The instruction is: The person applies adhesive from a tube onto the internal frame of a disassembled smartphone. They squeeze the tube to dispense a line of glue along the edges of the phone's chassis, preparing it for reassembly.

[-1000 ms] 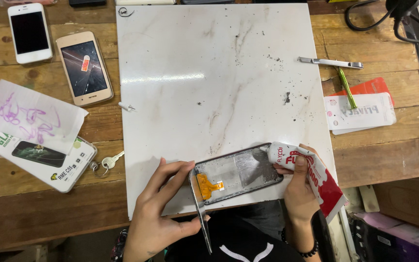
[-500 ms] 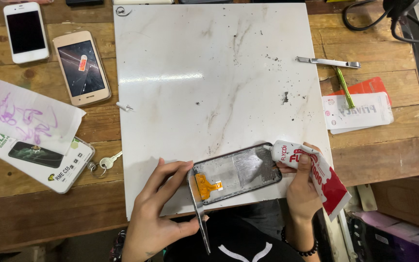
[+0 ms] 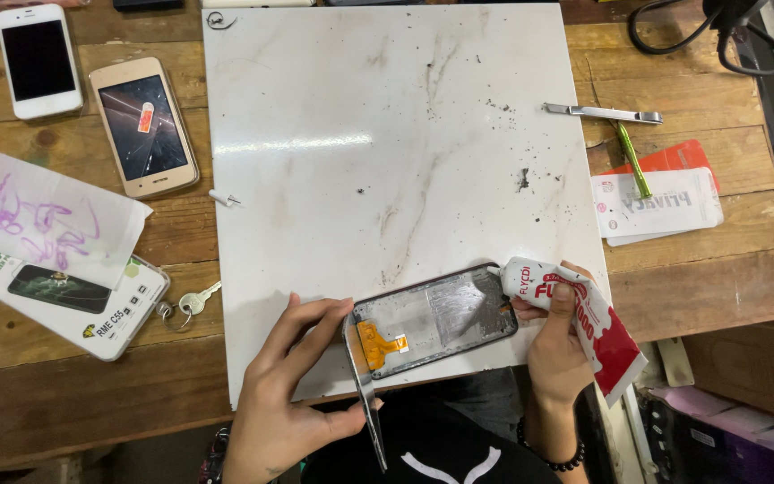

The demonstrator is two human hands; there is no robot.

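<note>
The phone frame (image 3: 436,321) lay at the near edge of the white marble slab (image 3: 387,161), back side up, with an orange flex cable (image 3: 376,343) showing near its left end. I saw my left hand (image 3: 293,394) spread flat beside it, fingers pressing its left end down, apparently to keep it from sliding, while the detached screen panel (image 3: 365,394) hung off that end toward me. My right hand (image 3: 555,350) had its grip pinched around a red and white glue tube (image 3: 575,314), the nozzle touching the frame's right end, which looked like the reason the frame was braced. On the wooden table (image 3: 64,394) to the left sat a white phone (image 3: 38,61), a gold phone (image 3: 143,125) with a cracked screen, a screen protector box (image 3: 64,296) and a key (image 3: 192,303). To the far right lay metal tweezers (image 3: 602,113) and a green tool (image 3: 633,159).
</note>
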